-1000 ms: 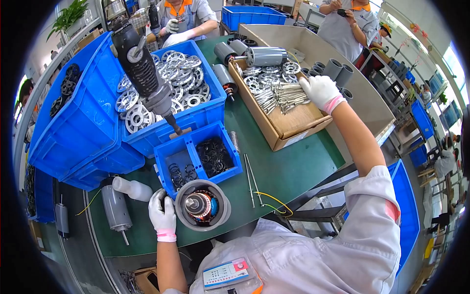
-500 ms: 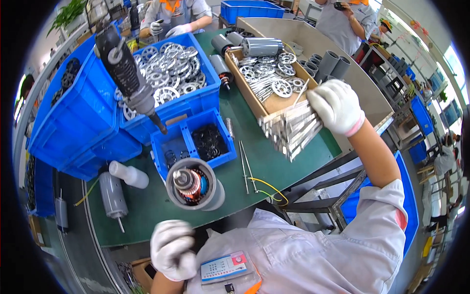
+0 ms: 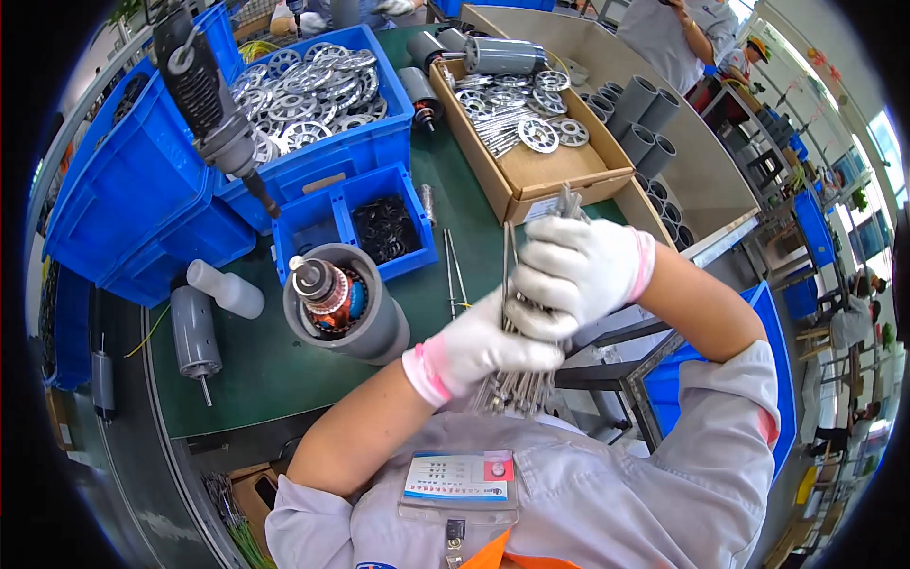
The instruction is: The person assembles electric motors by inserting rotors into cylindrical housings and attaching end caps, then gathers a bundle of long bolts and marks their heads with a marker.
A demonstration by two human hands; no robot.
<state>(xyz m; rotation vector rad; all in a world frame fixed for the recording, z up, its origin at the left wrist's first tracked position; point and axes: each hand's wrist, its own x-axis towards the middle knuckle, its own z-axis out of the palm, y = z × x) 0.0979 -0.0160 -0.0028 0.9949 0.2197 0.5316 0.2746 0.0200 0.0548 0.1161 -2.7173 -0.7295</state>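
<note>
Both my white-gloved hands close around one bundle of long metal bolts (image 3: 517, 391) in front of my chest. My right hand (image 3: 583, 270) wraps the upper part, with shafts sticking out above it. Lower down, my left hand (image 3: 483, 349) grips the bundle, its thumb across the front; the lower ends fan out beneath. To the left stands a grey motor housing (image 3: 391, 322) with a copper-wound rotor (image 3: 327, 292) inside. Two loose long bolts (image 3: 453, 270) lie on the green table (image 3: 256, 379). Beyond my hands is a cardboard box (image 3: 559, 175) with metal discs and more bolts.
A power screwdriver (image 3: 213, 114) hangs at the upper left over blue bins (image 3: 322, 156) of metal discs. A small divided bin (image 3: 417, 256) holds black rings. At left lie a finished-looking motor (image 3: 194, 332) and a white plastic cylinder (image 3: 226, 289). Grey tubes (image 3: 633, 104) stand at right. Other people work beyond.
My right hand has brought the bolts from beside the cardboard box toward my chest. My left hand has risen from the lower edge and closed on the same bundle. The view has shifted slightly.
</note>
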